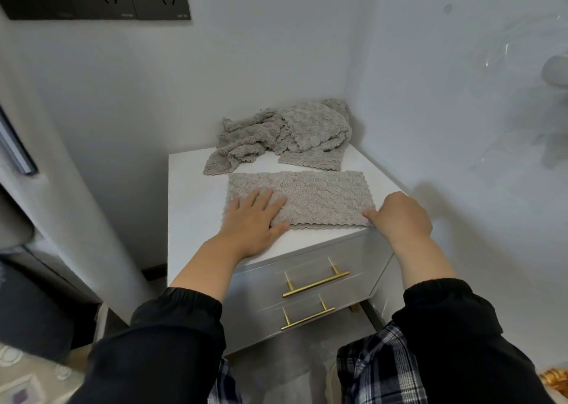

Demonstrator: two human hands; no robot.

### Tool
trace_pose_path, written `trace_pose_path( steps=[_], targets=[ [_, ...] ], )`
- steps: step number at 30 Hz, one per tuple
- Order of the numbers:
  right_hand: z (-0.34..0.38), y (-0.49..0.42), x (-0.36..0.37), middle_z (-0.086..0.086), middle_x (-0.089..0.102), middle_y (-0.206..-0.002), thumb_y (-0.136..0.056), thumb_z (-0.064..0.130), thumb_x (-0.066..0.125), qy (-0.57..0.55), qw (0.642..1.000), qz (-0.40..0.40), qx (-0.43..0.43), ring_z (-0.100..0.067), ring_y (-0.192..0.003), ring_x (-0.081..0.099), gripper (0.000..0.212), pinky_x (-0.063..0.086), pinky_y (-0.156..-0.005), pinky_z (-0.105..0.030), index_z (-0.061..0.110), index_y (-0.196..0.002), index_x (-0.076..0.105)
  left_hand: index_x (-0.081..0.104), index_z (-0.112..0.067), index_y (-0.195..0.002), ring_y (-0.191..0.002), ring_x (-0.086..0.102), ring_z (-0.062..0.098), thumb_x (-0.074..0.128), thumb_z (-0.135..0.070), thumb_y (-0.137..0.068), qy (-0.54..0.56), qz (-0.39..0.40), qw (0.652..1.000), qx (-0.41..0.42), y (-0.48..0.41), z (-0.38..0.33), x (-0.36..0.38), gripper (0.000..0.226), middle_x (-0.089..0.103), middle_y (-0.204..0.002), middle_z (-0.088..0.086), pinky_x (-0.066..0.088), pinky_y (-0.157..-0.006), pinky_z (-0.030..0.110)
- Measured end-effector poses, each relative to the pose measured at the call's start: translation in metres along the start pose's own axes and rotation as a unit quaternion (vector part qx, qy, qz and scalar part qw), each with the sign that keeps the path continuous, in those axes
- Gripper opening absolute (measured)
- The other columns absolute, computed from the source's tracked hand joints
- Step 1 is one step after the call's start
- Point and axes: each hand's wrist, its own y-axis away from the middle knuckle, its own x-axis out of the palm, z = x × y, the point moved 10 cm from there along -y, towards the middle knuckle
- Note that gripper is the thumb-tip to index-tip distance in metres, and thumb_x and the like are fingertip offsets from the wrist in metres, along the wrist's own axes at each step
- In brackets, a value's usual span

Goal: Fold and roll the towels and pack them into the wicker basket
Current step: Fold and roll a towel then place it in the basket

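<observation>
A folded towel lay flat as a long strip near the front edge of the white surface, above two drawers with brass handles. The left hand rested open on the towel's left end, palm down, fingers straight and spread. The right hand gripped the towel's near right corner (thumb on top, fingers curled). Close behind the strip, a pile of towels in the same grey fabric lay crumpled at the back of the surface, in the corner where the walls met.
</observation>
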Motion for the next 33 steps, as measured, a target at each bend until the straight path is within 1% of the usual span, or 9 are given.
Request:
trace_pose_path(
  steps=[4,6,9,13,16,21,25,28,33],
  targets=[
    [-0.005,0.002,-0.001,-0.002,0.045,-0.068,-0.087,0.050,0.060,0.024,0.999,0.016,0.028,-0.026,-0.072,0.050,0.047,0.028,-0.049,-0.024,0.013,-0.065,0.041,0.041,-0.032,-0.142,-0.132,0.034,0.024,0.036,-0.060,-0.093,0.011,-0.032,0.999,0.016,0.001,-0.004,-0.023,0.057,0.039,-0.148,0.001,0.030,-0.110,0.040],
    [-0.002,0.001,-0.003,-0.004,0.049,-0.070,-0.088,0.046,0.060,0.012,1.000,0.003,0.019,-0.026,-0.072,0.051,0.042,0.030,-0.050,-0.025,0.012,-0.069,0.046,0.070,-0.023,-0.098,-0.090,0.057,0.017,0.042,-0.059,-0.092,0.085,-0.063,0.994,0.022,0.005,-0.007,-0.043,0.047,0.067,-0.097,0.001,0.047,-0.083,0.033],
    [0.006,0.002,-0.012,-0.011,0.059,-0.103,-0.091,0.042,0.057,-0.016,0.999,-0.051,-0.009,-0.032,-0.097,0.057,0.037,0.041,-0.067,-0.030,0.008,-0.105,0.057,0.058,-0.020,-0.065,-0.055,0.045,0.010,0.043,-0.052,-0.095,0.115,-0.099,0.988,0.017,0.013,-0.015,-0.059,0.046,0.053,-0.057,-0.005,0.035,-0.054,0.027],
    [0.005,0.004,-0.013,-0.012,0.057,-0.108,-0.094,0.044,0.052,-0.005,0.999,-0.047,0.002,-0.031,-0.098,0.055,0.045,0.038,-0.065,-0.029,0.005,-0.116,0.054,0.059,-0.026,-0.126,-0.109,0.052,0.017,0.046,-0.038,-0.097,0.078,-0.174,0.979,0.068,0.014,-0.034,-0.065,0.034,0.062,-0.118,-0.002,0.044,-0.085,0.031],
    [0.003,0.002,0.000,-0.010,0.058,-0.100,-0.091,0.045,0.054,-0.016,1.000,-0.001,0.021,-0.028,-0.086,0.052,0.040,0.034,-0.059,-0.027,0.006,-0.100,0.054,0.020,-0.030,-0.151,-0.144,0.015,0.022,0.035,-0.048,-0.099,0.035,-0.078,0.993,0.085,0.002,-0.044,-0.029,0.057,0.018,-0.158,0.000,0.018,-0.117,0.041],
    [0.015,-0.002,0.012,-0.014,0.053,-0.120,-0.082,0.061,0.058,0.025,0.999,0.024,-0.002,-0.034,-0.115,0.048,0.067,0.044,-0.086,-0.037,0.004,-0.117,0.056,0.002,-0.036,-0.151,-0.147,-0.005,0.020,0.019,-0.054,-0.099,0.004,0.011,0.998,0.059,-0.006,-0.041,0.003,0.058,-0.006,-0.161,-0.004,0.001,-0.118,0.045],
    [0.018,-0.006,0.021,-0.014,0.057,-0.106,-0.082,0.056,0.061,0.002,0.998,0.060,-0.025,-0.035,-0.108,0.050,0.048,0.039,-0.076,-0.034,0.008,-0.089,0.055,0.001,-0.036,-0.151,-0.148,-0.005,0.020,0.017,-0.054,-0.099,-0.001,0.014,0.998,0.054,-0.005,-0.043,0.003,0.058,-0.007,-0.161,-0.004,0.002,-0.119,0.044],
    [0.028,-0.004,0.017,-0.005,0.052,-0.075,-0.081,0.025,0.068,-0.152,0.987,0.029,-0.042,-0.026,-0.083,0.051,0.026,0.031,-0.054,-0.029,0.011,-0.070,0.048,0.002,-0.036,-0.151,-0.148,-0.001,0.021,0.018,-0.054,-0.099,0.006,0.008,0.999,0.048,-0.005,-0.042,0.001,0.058,-0.006,-0.161,-0.004,0.005,-0.119,0.045],
    [0.035,-0.007,0.005,-0.007,0.052,-0.077,-0.081,0.007,0.065,-0.365,0.930,-0.020,-0.035,-0.020,-0.074,0.047,0.012,0.031,-0.054,-0.027,0.007,-0.078,0.054,0.006,-0.035,-0.152,-0.147,0.001,0.022,0.021,-0.055,-0.099,0.032,0.032,0.999,0.006,-0.002,-0.041,0.004,0.059,-0.004,-0.161,-0.005,0.008,-0.117,0.051]
  ],
)
